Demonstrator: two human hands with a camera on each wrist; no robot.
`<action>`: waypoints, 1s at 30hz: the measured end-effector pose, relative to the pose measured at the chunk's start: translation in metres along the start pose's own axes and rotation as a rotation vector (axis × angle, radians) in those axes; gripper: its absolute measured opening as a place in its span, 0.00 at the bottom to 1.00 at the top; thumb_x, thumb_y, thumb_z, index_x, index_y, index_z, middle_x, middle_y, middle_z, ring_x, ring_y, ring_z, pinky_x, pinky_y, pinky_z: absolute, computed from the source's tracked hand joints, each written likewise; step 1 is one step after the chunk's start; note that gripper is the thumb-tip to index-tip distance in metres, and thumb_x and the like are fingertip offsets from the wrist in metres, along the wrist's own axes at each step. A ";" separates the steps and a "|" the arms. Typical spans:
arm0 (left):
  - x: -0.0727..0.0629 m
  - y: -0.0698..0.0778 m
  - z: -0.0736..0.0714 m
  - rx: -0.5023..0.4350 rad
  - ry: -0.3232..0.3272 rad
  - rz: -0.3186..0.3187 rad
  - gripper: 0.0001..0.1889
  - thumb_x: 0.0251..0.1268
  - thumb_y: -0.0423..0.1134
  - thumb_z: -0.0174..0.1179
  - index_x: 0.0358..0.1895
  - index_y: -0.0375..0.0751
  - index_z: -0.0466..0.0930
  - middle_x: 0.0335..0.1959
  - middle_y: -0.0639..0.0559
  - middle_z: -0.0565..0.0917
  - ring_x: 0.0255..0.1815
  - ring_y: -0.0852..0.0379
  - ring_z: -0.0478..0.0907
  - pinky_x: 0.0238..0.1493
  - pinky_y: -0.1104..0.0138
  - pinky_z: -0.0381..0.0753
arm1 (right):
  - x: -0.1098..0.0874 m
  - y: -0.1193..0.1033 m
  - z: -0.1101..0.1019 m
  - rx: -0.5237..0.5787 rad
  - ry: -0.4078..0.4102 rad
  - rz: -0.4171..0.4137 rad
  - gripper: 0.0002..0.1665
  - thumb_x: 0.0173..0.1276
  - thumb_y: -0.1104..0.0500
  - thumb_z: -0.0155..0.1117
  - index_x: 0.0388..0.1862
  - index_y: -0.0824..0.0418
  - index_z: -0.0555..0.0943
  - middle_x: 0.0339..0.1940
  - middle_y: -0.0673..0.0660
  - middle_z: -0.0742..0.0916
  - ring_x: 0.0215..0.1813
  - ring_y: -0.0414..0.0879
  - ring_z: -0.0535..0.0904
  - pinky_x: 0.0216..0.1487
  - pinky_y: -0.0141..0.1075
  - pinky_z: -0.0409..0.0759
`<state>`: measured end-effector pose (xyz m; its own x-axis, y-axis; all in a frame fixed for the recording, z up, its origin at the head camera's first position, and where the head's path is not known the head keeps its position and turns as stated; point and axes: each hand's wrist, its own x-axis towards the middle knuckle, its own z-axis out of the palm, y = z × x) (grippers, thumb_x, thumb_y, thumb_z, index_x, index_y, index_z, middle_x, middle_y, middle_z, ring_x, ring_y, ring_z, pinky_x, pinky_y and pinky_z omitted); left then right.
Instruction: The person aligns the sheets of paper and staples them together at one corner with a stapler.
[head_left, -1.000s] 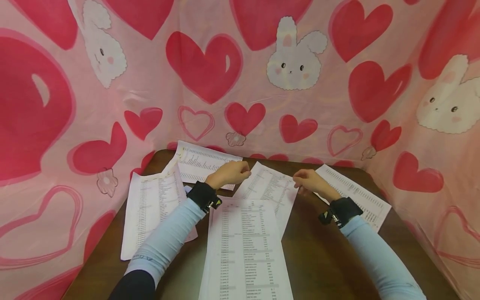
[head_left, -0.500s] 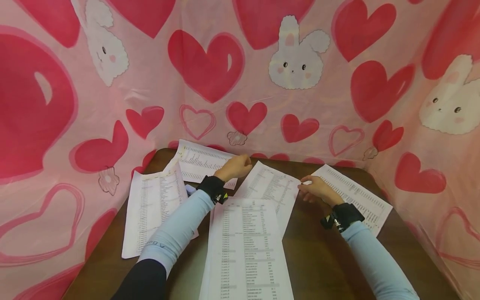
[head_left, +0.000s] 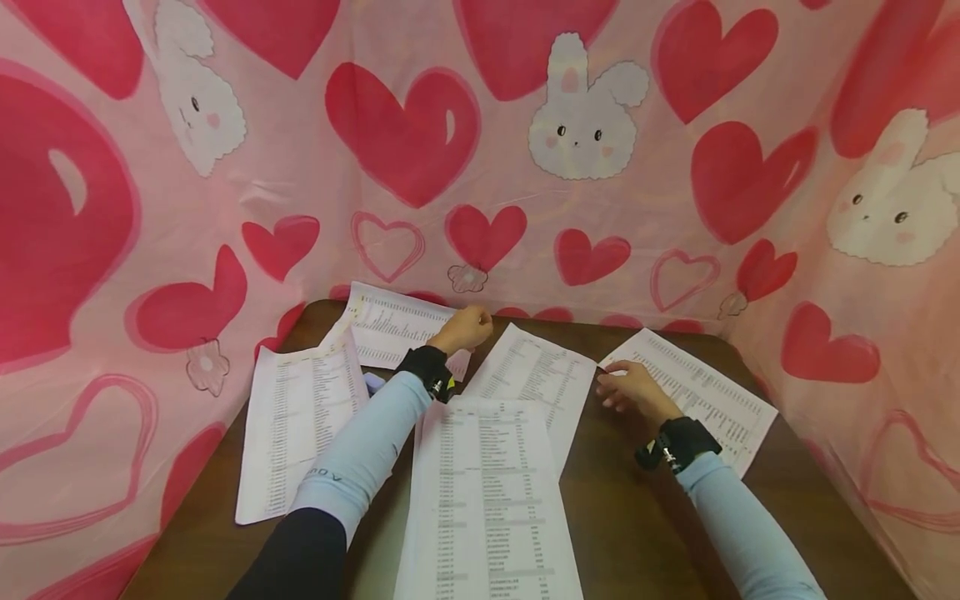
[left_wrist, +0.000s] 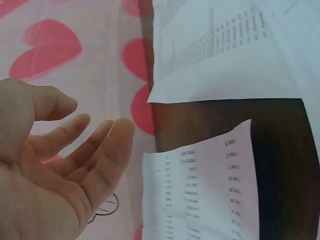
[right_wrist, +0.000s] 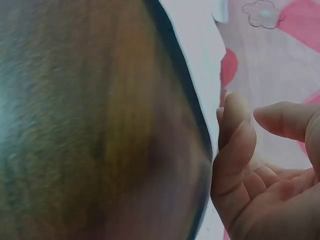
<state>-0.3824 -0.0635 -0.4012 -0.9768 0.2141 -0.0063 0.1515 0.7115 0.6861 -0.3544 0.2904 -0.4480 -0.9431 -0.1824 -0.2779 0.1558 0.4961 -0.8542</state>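
In the head view my left hand (head_left: pixel 463 329) is over the far side of the table, between the back left printed sheet (head_left: pixel 393 323) and the middle printed sheet (head_left: pixel 528 367). The left wrist view shows this hand (left_wrist: pixel 65 160) with loosely bent fingers, thumb apart, holding nothing. My right hand (head_left: pixel 636 390) hovers by the right corner of the middle sheet, near the right printed sheet (head_left: pixel 708 396). From the right wrist, a gap shows between thumb and index finger of that hand (right_wrist: pixel 265 175); nothing is pinched. Whether its fingertips touch paper I cannot tell.
A stack of printed sheets (head_left: pixel 487 500) lies at the front middle, overlapping the middle sheet. Another printed sheet (head_left: pixel 288 433) lies at the left. A small lavender object (head_left: pixel 372 382) shows partly behind my left forearm. A pink heart-and-rabbit curtain (head_left: pixel 420 133) encloses the brown table (head_left: pixel 637 517).
My left hand has drawn up and away from the middle sheet's left edge. The right hand has shifted slightly right and down off its corner, its fingers looser. The sheets stay nearly in place.
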 end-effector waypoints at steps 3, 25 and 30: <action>0.003 -0.004 0.003 -0.030 -0.022 -0.028 0.15 0.70 0.40 0.53 0.53 0.36 0.75 0.45 0.41 0.80 0.35 0.49 0.80 0.32 0.64 0.85 | 0.000 0.003 0.003 0.004 0.005 0.015 0.29 0.73 0.57 0.59 0.63 0.72 0.64 0.31 0.55 0.89 0.23 0.41 0.82 0.25 0.34 0.79; 0.018 -0.017 0.032 -0.023 -0.171 -0.199 0.22 0.69 0.38 0.57 0.62 0.31 0.70 0.31 0.45 0.79 0.23 0.56 0.78 0.27 0.67 0.82 | 0.001 0.009 0.020 0.038 0.021 0.060 0.26 0.71 0.59 0.58 0.60 0.72 0.65 0.28 0.54 0.87 0.20 0.40 0.82 0.21 0.32 0.72; 0.018 -0.018 0.035 -0.042 -0.139 -0.226 0.20 0.68 0.36 0.57 0.59 0.31 0.71 0.35 0.43 0.80 0.23 0.57 0.78 0.27 0.67 0.83 | 0.004 0.009 0.021 0.046 0.024 0.076 0.28 0.71 0.58 0.58 0.63 0.72 0.65 0.28 0.53 0.87 0.20 0.40 0.81 0.21 0.32 0.71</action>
<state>-0.3973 -0.0491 -0.4396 -0.9546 0.1448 -0.2602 -0.0772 0.7238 0.6857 -0.3503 0.2762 -0.4660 -0.9347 -0.1250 -0.3327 0.2401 0.4680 -0.8505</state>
